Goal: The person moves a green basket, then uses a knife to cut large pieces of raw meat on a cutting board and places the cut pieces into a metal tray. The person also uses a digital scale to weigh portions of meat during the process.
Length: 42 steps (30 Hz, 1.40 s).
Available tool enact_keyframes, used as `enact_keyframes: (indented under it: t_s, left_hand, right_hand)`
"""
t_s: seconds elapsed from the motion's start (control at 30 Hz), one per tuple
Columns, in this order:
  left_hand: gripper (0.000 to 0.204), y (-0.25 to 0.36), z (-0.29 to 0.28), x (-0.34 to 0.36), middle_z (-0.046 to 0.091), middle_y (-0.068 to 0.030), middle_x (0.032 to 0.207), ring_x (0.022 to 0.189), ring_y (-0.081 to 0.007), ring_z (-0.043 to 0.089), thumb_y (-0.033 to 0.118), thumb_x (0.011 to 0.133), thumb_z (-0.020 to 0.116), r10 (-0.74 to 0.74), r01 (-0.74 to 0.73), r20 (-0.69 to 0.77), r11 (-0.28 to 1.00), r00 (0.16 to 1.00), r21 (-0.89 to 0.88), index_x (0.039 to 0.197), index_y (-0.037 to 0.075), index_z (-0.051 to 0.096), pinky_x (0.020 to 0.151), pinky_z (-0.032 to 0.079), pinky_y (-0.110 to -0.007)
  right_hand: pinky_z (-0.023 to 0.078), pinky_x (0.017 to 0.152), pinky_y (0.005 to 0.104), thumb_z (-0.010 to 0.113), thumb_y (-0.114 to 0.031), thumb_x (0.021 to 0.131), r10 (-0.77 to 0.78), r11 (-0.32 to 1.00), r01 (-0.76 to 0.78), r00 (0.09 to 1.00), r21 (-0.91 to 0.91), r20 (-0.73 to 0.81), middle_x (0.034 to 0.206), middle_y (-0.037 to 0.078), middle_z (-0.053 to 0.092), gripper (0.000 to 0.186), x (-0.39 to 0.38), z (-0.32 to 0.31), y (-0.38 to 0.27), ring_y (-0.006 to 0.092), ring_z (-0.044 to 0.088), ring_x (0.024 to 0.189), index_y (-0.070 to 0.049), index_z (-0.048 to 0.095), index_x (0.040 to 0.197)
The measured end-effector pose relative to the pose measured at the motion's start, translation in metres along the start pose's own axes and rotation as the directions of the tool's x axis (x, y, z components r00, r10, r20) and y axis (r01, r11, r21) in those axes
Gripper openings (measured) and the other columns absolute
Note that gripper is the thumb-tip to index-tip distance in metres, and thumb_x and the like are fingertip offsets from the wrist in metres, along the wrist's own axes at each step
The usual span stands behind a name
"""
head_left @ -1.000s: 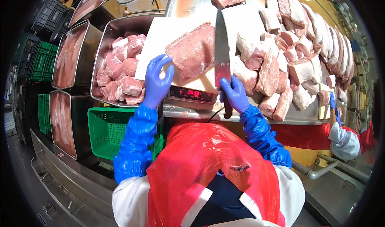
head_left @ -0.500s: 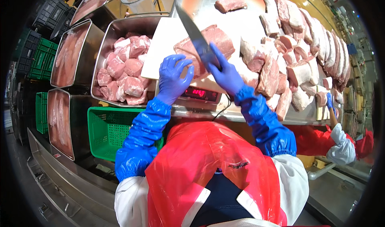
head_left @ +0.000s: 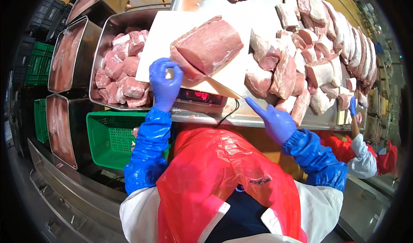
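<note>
A big pink piece of pork loin (head_left: pixel 211 45) lies on a white cutting board (head_left: pixel 159 34), with a thick slice parting from its lower left side. My left hand (head_left: pixel 165 84), in a blue glove, is curled with thumb and fingertips together at that slice's left edge. Gripped in my blue-gloved right hand (head_left: pixel 277 122) is a knife (head_left: pixel 226 89); its blade points up and left, the tip end at the cut and hidden by the meat. A scale with a red lit display (head_left: pixel 200 97) sits at the board's near edge.
Left of the board, a steel tub (head_left: pixel 97 67) holds meat chunks; below it stands a green basket (head_left: pixel 109 142). Many pork pieces (head_left: pixel 284 73) cover the table's right side. Long steel bins (head_left: pixel 64 127) stand far left. A co-worker's gloved hand (head_left: pixel 352 106) is at far right.
The knife has come down from above the meat to its lower edge, as my right hand moved right and nearer. The slice now stands apart along a cut. My left fingers have closed at its edge.
</note>
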<state>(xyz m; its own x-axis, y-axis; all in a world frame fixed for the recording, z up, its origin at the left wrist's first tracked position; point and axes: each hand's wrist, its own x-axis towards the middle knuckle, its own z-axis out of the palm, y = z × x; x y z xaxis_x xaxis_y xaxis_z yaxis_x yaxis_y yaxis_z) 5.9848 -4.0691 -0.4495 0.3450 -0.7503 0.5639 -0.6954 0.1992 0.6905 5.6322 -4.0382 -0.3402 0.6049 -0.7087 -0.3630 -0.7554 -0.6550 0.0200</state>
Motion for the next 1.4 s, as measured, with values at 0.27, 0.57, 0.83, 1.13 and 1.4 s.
enact_keyframes:
  t_s: [0.27, 0.57, 0.83, 1.13, 1.4]
  left_hand:
    - [0.039, -0.01, 0.01, 0.012, 0.053, -0.0089, 0.094, 0.085, -0.0198, 0.054, 0.009, 0.08, 0.071, -0.184, 0.205, 0.162, 0.971, 0.97, -0.125, 0.112, 0.002, 0.049, 0.076, 0.049, -0.034]
    - [0.026, -0.038, -0.013, 0.029, 0.051, -0.007, 0.078, 0.07, -0.0172, 0.05, 0.007, 0.079, 0.069, -0.178, 0.307, 0.398, 0.907, 0.9, -0.287, 0.096, 0.003, 0.05, 0.065, 0.046, -0.034]
    - [0.049, -0.055, -0.034, 0.058, 0.064, -0.0257, 0.105, 0.095, -0.0443, 0.064, 0.02, 0.081, 0.066, 0.033, 0.065, 0.461, 0.979, 0.887, -0.196, 0.125, 0.005, 0.048, 0.083, 0.052, -0.05]
    - [0.043, -0.065, -0.023, 0.062, 0.065, -0.0231, 0.103, 0.094, -0.0447, 0.064, 0.017, 0.079, 0.064, 0.012, 0.023, 0.574, 0.998, 0.819, -0.054, 0.118, 0.006, 0.049, 0.081, 0.052, -0.052]
    - [0.036, -0.076, -0.029, 0.077, 0.067, -0.0207, 0.1, 0.091, -0.0434, 0.065, 0.02, 0.078, 0.066, -0.053, 0.045, 0.554, 0.999, 0.831, 0.028, 0.11, 0.007, 0.055, 0.08, 0.051, -0.051]
  right_hand:
    - [0.053, 0.08, 0.0432, 0.053, -0.009, 0.095, 0.288, 0.349, 0.341, 0.847, 0.873, -0.446, 0.105, 0.029, 0.066, 0.067, 0.077, -0.017, -0.046, 0.0459, 0.066, 0.09, -0.015, 0.026, 0.157]
    - [0.049, 0.067, 0.055, 0.048, -0.004, 0.088, 0.197, 0.77, -0.089, 0.975, 0.631, -0.102, 0.087, 0.032, 0.065, 0.081, 0.144, -0.034, -0.105, 0.0466, 0.064, 0.074, -0.027, 0.015, 0.159]
    - [0.053, 0.077, 0.0498, 0.049, 0.001, 0.088, 0.362, 0.805, -0.271, 0.929, 0.528, -0.075, 0.098, 0.025, 0.066, 0.078, 0.041, -0.091, -0.154, 0.0454, 0.066, 0.087, -0.025, 0.024, 0.158]
    - [0.055, 0.058, 0.041, 0.048, -0.008, 0.088, 0.489, 0.575, -0.355, 0.871, 0.737, 0.038, 0.079, 0.025, 0.067, 0.082, 0.251, -0.092, -0.13, 0.0319, 0.067, 0.063, -0.022, 0.011, 0.16]
    - [0.051, 0.06, 0.0524, 0.052, 0.003, 0.081, 0.394, 0.854, -0.462, 0.875, 0.24, 0.282, 0.078, 0.023, 0.065, 0.094, 0.056, -0.069, -0.157, 0.0406, 0.065, 0.066, -0.026, 0.01, 0.16]
